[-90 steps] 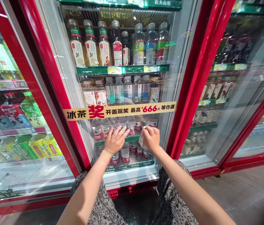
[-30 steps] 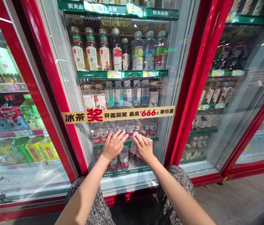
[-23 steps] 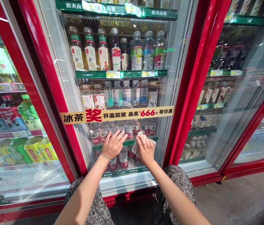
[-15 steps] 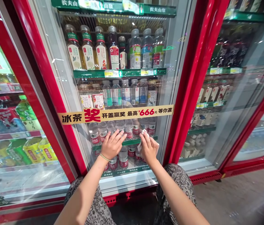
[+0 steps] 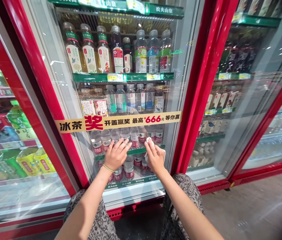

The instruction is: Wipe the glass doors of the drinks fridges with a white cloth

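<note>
My left hand (image 5: 116,154) lies on the glass door (image 5: 128,196) of a red-framed drinks fridge, fingers stretched and a thin band round the wrist. To its right, my right hand (image 5: 156,156) presses a crumpled white cloth (image 5: 149,141) against the same glass; the fingers cover most of it, so I cannot tell whether it is cloth or paper. Just above both hands a yellow banner strip (image 5: 120,122) with black and red lettering runs across the door. Behind the glass stand water bottles (image 5: 97,142) with red labels.
Upper shelves hold tea bottles (image 5: 88,50) and other drinks behind green price rails (image 5: 130,77). Another fridge with bottles stands on the left (image 5: 28,161); more red-framed doors continue on the right (image 5: 206,83). My knees (image 5: 186,190) are close to the fridge base, above a grey floor (image 5: 241,206).
The view has shifted slightly, so the fridge sits a little farther left. My right hand with the white cloth has moved slightly left relative to the shelf; my left hand stays on the glass.
</note>
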`<state>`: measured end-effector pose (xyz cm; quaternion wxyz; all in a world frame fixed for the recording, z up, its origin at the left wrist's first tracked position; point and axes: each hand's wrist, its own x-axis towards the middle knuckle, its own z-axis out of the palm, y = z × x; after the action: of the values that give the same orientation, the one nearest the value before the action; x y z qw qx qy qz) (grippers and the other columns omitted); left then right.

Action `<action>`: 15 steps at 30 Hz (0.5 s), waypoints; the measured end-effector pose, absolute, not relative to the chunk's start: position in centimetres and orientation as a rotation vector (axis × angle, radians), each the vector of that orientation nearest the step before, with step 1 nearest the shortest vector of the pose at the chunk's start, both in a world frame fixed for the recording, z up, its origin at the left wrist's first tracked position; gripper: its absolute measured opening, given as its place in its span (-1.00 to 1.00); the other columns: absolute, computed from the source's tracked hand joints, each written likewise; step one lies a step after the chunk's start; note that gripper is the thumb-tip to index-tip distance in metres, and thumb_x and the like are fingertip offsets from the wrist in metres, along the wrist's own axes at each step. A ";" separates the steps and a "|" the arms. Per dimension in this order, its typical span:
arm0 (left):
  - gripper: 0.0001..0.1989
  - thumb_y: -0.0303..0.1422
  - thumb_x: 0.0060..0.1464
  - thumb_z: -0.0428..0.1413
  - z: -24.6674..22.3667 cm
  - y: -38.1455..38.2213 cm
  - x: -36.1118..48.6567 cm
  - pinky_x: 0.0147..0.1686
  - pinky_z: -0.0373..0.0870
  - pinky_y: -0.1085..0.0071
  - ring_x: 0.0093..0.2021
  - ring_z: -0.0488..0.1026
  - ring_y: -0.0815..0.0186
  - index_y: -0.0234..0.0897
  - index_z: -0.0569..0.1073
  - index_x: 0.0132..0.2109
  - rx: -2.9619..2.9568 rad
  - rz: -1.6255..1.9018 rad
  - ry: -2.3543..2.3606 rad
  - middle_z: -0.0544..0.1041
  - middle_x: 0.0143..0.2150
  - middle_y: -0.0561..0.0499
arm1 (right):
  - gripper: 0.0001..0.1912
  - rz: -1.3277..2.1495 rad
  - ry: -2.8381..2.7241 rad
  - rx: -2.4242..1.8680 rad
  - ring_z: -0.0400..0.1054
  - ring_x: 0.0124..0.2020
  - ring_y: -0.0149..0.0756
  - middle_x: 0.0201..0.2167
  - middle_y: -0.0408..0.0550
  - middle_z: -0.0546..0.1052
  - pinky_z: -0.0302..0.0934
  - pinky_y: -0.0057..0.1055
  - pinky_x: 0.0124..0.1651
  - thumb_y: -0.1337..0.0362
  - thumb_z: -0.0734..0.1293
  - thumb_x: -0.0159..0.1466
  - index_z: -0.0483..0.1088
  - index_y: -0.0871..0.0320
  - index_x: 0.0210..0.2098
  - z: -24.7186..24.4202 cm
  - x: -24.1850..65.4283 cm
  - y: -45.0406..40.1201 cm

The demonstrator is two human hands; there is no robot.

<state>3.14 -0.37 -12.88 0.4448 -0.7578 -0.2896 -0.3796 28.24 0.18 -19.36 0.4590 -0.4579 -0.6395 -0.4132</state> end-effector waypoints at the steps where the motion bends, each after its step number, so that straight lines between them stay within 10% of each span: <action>1: -0.35 -0.42 0.21 0.12 -12.9 -0.4 3.2 0.51 -0.17 0.10 0.34 0.37 0.17 -0.08 0.25 0.42 -1.883 -0.946 -0.724 0.49 0.28 0.00 | -0.22 -1.011 -1.520 -1.148 0.36 0.10 -0.16 0.31 0.02 0.42 0.18 -0.23 0.14 0.44 0.21 0.31 0.02 0.00 0.48 -19.2 28.2 0.3; 15: -0.51 -0.40 0.24 0.13 -12.7 -1.0 9.8 0.52 -0.32 0.00 0.36 0.34 0.17 -0.08 0.42 0.30 -1.967 -1.014 -0.773 0.47 0.30 -0.01 | -0.19 -0.935 -1.439 -1.232 0.44 0.05 -0.11 0.37 0.22 0.31 0.29 -0.21 0.03 0.43 0.19 0.35 -0.15 0.11 0.52 -19.3 30.7 -0.2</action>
<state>9.84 -1.02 -12.72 0.3882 -0.7734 -0.3039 -0.3985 30.72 -0.24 -19.26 0.4920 -0.5076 -0.5931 -0.3854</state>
